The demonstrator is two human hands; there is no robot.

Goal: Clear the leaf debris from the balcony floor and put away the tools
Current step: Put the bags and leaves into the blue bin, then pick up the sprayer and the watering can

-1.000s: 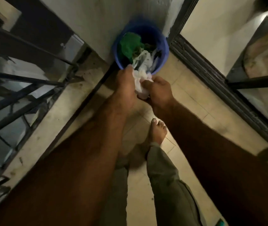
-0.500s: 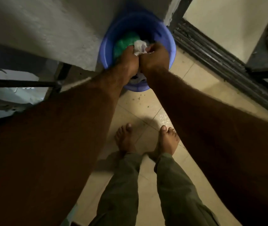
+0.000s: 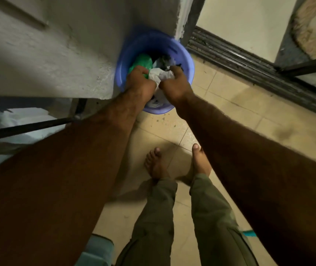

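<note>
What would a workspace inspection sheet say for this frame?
Surface: beige floor tiles, small dark specks by the blue bin.
Job's things: blue bin at the wall corner, holding a white wad and green plastic.
Clutter: teal object at lower edge, unclear.
Hands: left hand and right hand both grip the white wad inside the bin.
Cables: nothing seen.
Surroundings: rough wall, door track, railing bar.

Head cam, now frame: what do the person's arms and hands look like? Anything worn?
Left arm and right arm are bare to the frame edge: no sleeves, hair visible on the forearms. The left hand and right hand carry no gloves, and no watch, ring or band shows. Lower down, olive-green trousers and bare feet.
</note>
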